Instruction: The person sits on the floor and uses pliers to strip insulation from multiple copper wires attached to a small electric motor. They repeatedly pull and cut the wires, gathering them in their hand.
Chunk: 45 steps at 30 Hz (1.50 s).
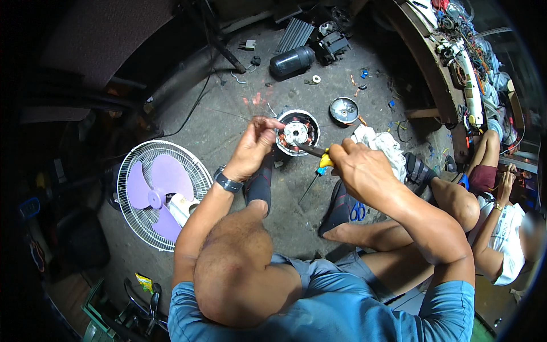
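Observation:
A round electric motor [314, 132] with copper windings and a pale hub faces up on the floor between my feet. My left hand [255, 140], a dark band at its wrist, reaches to the motor's left rim. Its index finger is stretched out over that rim, apart from the thumb. From the right, my right hand [360, 168] is closed around a yellow-handled tool [326, 159] with a narrow dark shaft. The shaft's tip is at the motor's hub; the tool's exact kind is hard to make out. A screwdriver [310, 187] with a blue handle lies just below.
A round metal cover [344, 110] and a white cloth [383, 149] lie right of the motor. Blue-handled scissors [357, 211] rest by my right foot. A fan [155, 194] with lilac blades stands left. Another person [507, 239] sits at right, below a cluttered bench [419, 48].

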Available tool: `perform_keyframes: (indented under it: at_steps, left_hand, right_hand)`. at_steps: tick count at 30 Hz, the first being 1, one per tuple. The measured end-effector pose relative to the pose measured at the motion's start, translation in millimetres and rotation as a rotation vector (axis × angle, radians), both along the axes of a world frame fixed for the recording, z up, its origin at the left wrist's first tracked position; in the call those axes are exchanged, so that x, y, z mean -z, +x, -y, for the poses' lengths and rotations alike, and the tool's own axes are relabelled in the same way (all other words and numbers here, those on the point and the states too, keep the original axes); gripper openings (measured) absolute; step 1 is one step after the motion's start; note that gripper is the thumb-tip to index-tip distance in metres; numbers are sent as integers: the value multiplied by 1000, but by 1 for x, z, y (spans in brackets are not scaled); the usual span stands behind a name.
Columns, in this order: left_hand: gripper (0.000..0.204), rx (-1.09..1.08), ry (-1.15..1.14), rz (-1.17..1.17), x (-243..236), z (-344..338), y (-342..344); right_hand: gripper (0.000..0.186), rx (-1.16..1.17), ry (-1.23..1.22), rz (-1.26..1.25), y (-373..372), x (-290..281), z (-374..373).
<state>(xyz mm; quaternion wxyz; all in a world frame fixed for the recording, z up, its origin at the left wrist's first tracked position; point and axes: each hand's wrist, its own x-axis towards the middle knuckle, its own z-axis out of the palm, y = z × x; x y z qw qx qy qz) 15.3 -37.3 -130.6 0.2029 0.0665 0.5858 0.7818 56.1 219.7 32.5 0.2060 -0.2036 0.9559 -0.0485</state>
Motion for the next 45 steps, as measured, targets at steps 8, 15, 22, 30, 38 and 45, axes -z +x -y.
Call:
perform_keyframes:
  at_steps: [8,15,22,30,38,45]
  left_hand:
    - [26,212,-43,-44,-21,-19,-4]
    - [26,-195,-30,-126,-60,31,-14]
    - [27,-247,99,128,-20,31,-9]
    - [30,-179,77,186,-10,28,0]
    - [25,-93,77,207,-2,15,2]
    - [23,16,-129,75,5,1,2]
  right_hand:
    - [21,-23,-80,-108,-21,-56,-1]
    - [16,-20,-205,-246,-26,-59,2]
    - [27,-151,182,-60,-6,57,7]
    - [29,-245,307,-80,-10,70,28]
    - [28,-193,207,-48,-10,76,27]
    - [20,-95,31,0,0,38,0]
